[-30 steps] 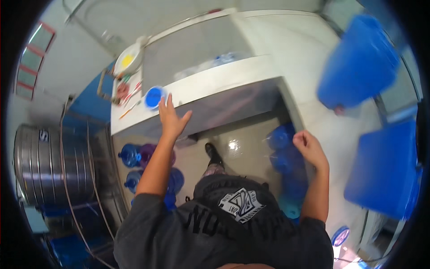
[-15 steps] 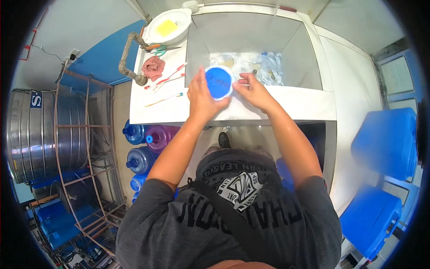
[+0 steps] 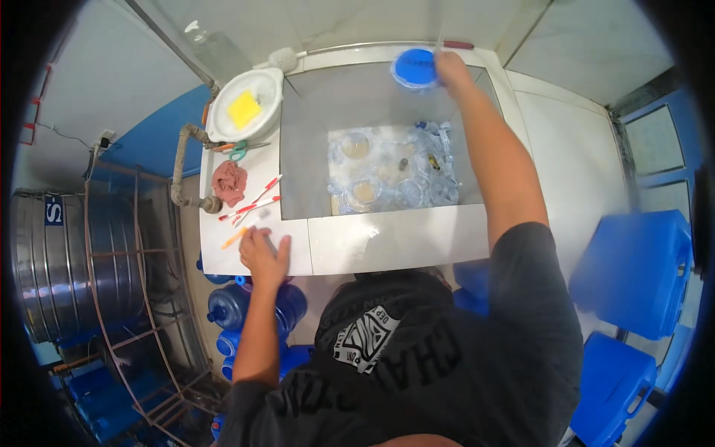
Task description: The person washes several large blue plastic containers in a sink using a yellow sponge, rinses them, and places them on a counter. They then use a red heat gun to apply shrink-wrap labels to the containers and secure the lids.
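Observation:
My right hand (image 3: pixel 453 72) reaches over the far right part of the basin (image 3: pixel 357 89) and grips a round blue lid (image 3: pixel 414 68) with a pale rim by its right edge. Whether a container sits under the lid cannot be made out. At the near left of the white counter, my left hand (image 3: pixel 261 257) has its thumb spread from its fingers. Its fingertips are at an orange-handled toothbrush (image 3: pixel 233 239), partly hidden by them. Just beyond lie red-and-white toothbrushes (image 3: pixel 253 205) and a crumpled pink cloth (image 3: pixel 229 183).
Clear plastic pieces and round containers (image 3: pixel 365 191) lie in the basin. A white bowl (image 3: pixel 221 127) holding a yellow sponge (image 3: pixel 243 110) stands far left, beside scissors (image 3: pixel 238 150) and a pipe (image 3: pixel 179 167). Blue jugs (image 3: pixel 229 308) are below; blue containers (image 3: pixel 633 268) stand right.
The blue lid was between both hands at the basin's near edge. My right hand has carried it to the far right; my left hand has let go and moved left to the toothbrush.

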Motion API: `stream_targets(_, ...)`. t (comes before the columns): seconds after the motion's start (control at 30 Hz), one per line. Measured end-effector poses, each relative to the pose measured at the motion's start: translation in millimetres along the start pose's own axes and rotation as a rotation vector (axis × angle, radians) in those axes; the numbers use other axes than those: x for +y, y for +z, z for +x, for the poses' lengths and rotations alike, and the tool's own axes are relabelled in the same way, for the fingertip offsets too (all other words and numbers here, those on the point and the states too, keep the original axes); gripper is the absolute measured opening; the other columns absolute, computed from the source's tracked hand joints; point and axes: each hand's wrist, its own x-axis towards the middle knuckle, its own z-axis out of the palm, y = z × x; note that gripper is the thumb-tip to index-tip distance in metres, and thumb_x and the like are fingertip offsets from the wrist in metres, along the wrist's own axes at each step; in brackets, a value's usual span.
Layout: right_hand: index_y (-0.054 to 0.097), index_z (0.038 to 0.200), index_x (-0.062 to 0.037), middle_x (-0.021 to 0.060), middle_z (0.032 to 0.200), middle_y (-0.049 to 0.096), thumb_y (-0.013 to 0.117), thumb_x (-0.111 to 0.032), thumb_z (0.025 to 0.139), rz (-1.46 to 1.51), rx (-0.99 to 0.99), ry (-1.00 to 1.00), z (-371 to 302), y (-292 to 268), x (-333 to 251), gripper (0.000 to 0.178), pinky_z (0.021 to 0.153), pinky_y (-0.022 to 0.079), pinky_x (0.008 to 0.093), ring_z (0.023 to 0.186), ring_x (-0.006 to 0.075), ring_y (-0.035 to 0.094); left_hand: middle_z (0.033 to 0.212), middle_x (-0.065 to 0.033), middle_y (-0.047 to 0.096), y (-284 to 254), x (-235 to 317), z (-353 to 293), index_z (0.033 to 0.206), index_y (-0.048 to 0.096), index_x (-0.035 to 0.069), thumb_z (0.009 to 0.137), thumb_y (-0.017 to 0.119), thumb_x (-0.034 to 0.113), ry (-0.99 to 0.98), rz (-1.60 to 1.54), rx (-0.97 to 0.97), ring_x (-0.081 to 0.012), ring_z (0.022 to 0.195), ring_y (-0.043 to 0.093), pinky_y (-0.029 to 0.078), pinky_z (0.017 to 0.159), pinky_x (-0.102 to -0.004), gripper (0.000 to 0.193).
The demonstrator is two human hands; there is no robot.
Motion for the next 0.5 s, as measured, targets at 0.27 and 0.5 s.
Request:
stream_targets(0.27,0.062,0.125,0.0041,0.0275,0.129,0.059,0.058,-0.058,0.090,-1.193,-0.260,-0.525,65.9,-0.9,-6.8,0.072,0.104,0.044,0.0413,0.123,0.0370,0.055,0.134,-0.0247,0.051,36.4,131.6,12.4,0.128,0.054,0.001,0.080,0.075,0.021,0.496,-0.468,-0.333,-0.0429,0.125,0.046,0.034,0.106,-0.0540,0.056)
stream_targets(0.5,0.063,0.122,-0.0021,0.0134,0.106,0.071,0.066,-0.039,0.091,-0.670,-0.219,-0.670,53.6,-9.9,16.5,0.049,0.078,0.053,0.0348,0.090,0.0215,0.067,0.158,-0.0196,0.028,69.3,200.6,-7.8,0.148,0.044,0.014,0.087,0.066,0.039,0.868,-0.364,-0.562,-0.0400,0.147,0.024,0.018,0.118,-0.0588,0.070)
